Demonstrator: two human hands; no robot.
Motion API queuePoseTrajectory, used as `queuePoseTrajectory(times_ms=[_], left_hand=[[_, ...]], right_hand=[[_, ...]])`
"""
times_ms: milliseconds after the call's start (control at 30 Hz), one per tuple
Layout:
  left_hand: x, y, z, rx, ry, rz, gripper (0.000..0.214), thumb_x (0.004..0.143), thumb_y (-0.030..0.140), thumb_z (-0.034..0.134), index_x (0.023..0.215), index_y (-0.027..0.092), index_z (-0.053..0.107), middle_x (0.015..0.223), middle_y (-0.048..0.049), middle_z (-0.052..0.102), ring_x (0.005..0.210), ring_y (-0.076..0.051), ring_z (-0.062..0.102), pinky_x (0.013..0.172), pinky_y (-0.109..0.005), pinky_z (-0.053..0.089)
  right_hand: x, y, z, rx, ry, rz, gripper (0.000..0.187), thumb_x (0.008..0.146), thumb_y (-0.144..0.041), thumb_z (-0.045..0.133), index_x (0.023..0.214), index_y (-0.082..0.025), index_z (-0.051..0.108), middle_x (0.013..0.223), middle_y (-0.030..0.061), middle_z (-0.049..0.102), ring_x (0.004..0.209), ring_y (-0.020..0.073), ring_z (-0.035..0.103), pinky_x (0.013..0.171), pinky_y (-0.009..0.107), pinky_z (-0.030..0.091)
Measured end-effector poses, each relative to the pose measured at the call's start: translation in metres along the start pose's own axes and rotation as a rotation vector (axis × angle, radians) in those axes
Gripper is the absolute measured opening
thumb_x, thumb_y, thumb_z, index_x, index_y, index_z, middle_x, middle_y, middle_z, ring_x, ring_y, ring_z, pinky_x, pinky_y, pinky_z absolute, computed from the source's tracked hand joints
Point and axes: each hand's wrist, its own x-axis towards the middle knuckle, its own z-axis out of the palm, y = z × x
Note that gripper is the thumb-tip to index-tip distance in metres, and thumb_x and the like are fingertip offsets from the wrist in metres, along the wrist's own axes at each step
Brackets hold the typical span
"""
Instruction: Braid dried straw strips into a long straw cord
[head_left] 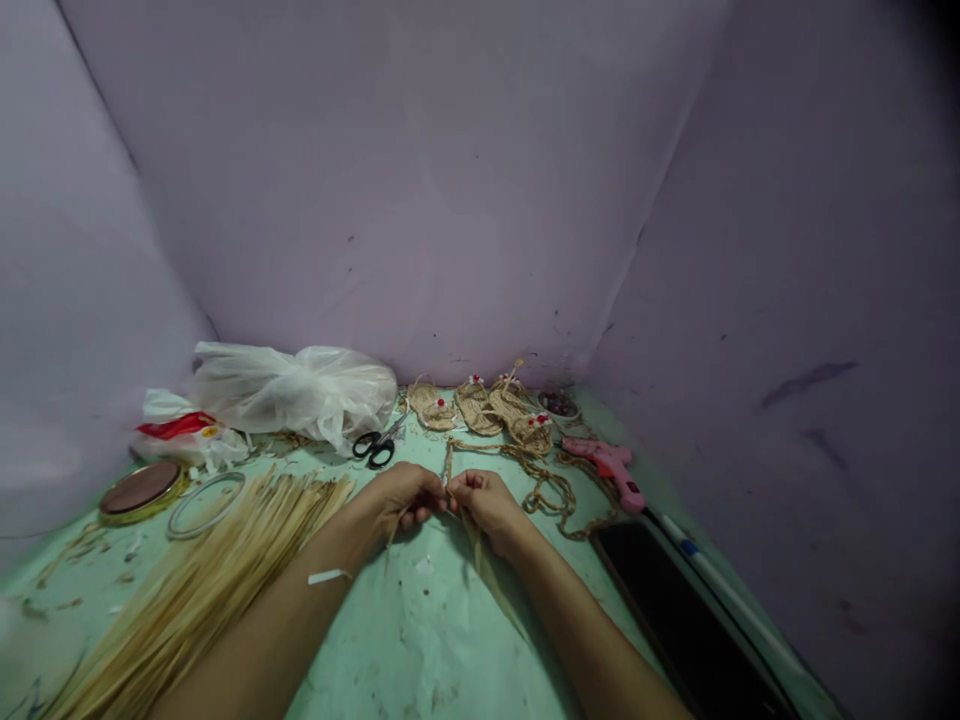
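Observation:
My left hand (409,495) and my right hand (484,505) meet at the middle of the green surface, fingertips pinched close together. Between them they grip the working end of a braided fibre cord (547,488), which runs up from my fingers, bends, and lies in loose loops to the right. Loose pale fibre strands (491,575) trail down below my right hand, and a few hang under the left. Beside my left forearm lies a wide bundle of dry straw-coloured fibre strips (217,580). My fingers hide the exact point where the strands cross.
Black-handled scissors (379,447) lie beyond my left hand, near white plastic bags (300,390). Several small woven slippers (476,408) with red and white beads stand along the wall. On the right are a pink glue gun (611,465) and a black phone-like slab (675,610). At left sits a tape roll (206,505).

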Motion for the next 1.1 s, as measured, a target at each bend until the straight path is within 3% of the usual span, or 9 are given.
queuePoseTrajectory(times_ms=[133,233,300,433,467,533,633,733,1100], left_hand=[[-0.007,-0.002,-0.011,-0.186,-0.160,-0.015,0.018,0.052,0.025,0.051,0.062,0.010,0.055,0.049,-0.0006,0.052,0.030,-0.001,0.022,0.033,-0.017,0.007],[-0.024,-0.001,-0.029,-0.039,-0.089,0.062,0.015,0.055,0.029,0.052,0.055,0.014,0.050,0.046,-0.0006,0.050,0.029,-0.003,0.022,0.033,-0.018,0.011],[-0.041,0.004,-0.044,0.234,0.102,0.099,0.021,0.058,0.034,0.052,0.052,0.014,0.049,0.044,-0.0019,0.049,0.030,-0.005,0.028,0.035,-0.019,0.016],[-0.067,0.018,-0.058,0.724,0.918,0.205,0.027,0.062,0.040,0.051,0.064,0.014,0.060,0.060,-0.0083,0.058,0.052,-0.015,0.050,0.046,-0.022,0.028],[-0.068,0.021,-0.053,0.750,0.987,0.227,0.027,0.063,0.039,0.051,0.067,0.014,0.061,0.063,-0.0091,0.058,0.057,-0.017,0.052,0.048,-0.023,0.030],[-0.060,0.022,-0.036,0.631,0.786,0.317,0.023,0.064,0.032,0.051,0.071,0.013,0.061,0.056,-0.0058,0.056,0.053,-0.015,0.051,0.048,-0.022,0.031],[-0.035,0.016,-0.004,0.208,0.343,0.208,0.018,0.066,0.025,0.048,0.072,0.011,0.058,0.041,0.0011,0.046,0.036,-0.008,0.039,0.040,-0.019,0.026],[-0.014,0.007,0.013,0.064,0.081,0.086,0.015,0.066,0.017,0.043,0.058,0.009,0.053,0.039,0.0014,0.043,0.031,-0.004,0.032,0.036,-0.017,0.021],[0.005,-0.007,0.004,0.306,0.168,0.171,0.011,0.057,0.017,0.047,0.046,0.014,0.044,0.033,0.0042,0.037,0.028,-0.006,0.030,0.033,-0.020,0.020]], right_hand=[[-0.001,-0.001,0.000,-0.015,0.013,0.008,0.014,0.062,-0.020,0.049,0.050,-0.015,0.047,0.035,-0.0070,0.036,0.033,0.0039,0.024,0.039,0.021,0.014],[-0.001,-0.002,0.000,-0.024,0.028,0.023,0.014,0.062,-0.019,0.049,0.049,-0.014,0.047,0.035,-0.0070,0.035,0.033,0.0039,0.024,0.039,0.021,0.014],[-0.002,-0.003,0.001,-0.022,0.041,0.030,0.013,0.062,-0.018,0.050,0.049,-0.014,0.047,0.035,-0.0068,0.037,0.033,0.0039,0.026,0.039,0.021,0.015],[-0.002,-0.003,0.001,-0.040,0.043,0.036,0.015,0.062,-0.017,0.050,0.047,-0.014,0.047,0.035,-0.0066,0.036,0.033,0.0040,0.026,0.039,0.021,0.016],[-0.002,-0.003,0.001,-0.046,0.041,0.035,0.015,0.062,-0.017,0.050,0.047,-0.014,0.047,0.035,-0.0065,0.036,0.033,0.0040,0.026,0.039,0.021,0.016],[-0.002,-0.002,0.001,-0.048,0.037,0.027,0.015,0.062,-0.017,0.050,0.047,-0.014,0.047,0.035,-0.0066,0.036,0.033,0.0041,0.026,0.039,0.021,0.017],[-0.001,-0.002,0.000,-0.026,0.013,0.000,0.017,0.062,-0.019,0.050,0.047,-0.014,0.046,0.035,-0.0064,0.037,0.034,0.0041,0.027,0.040,0.020,0.019],[0.000,-0.001,0.001,0.010,-0.039,-0.017,0.017,0.062,-0.020,0.050,0.047,-0.014,0.045,0.039,-0.0031,0.046,0.037,0.0050,0.034,0.042,0.020,0.023],[0.005,0.000,-0.006,-0.258,-0.063,-0.028,0.006,0.056,-0.011,0.046,0.053,-0.013,0.050,0.044,-0.0036,0.046,0.041,0.0048,0.034,0.042,0.018,0.023]])
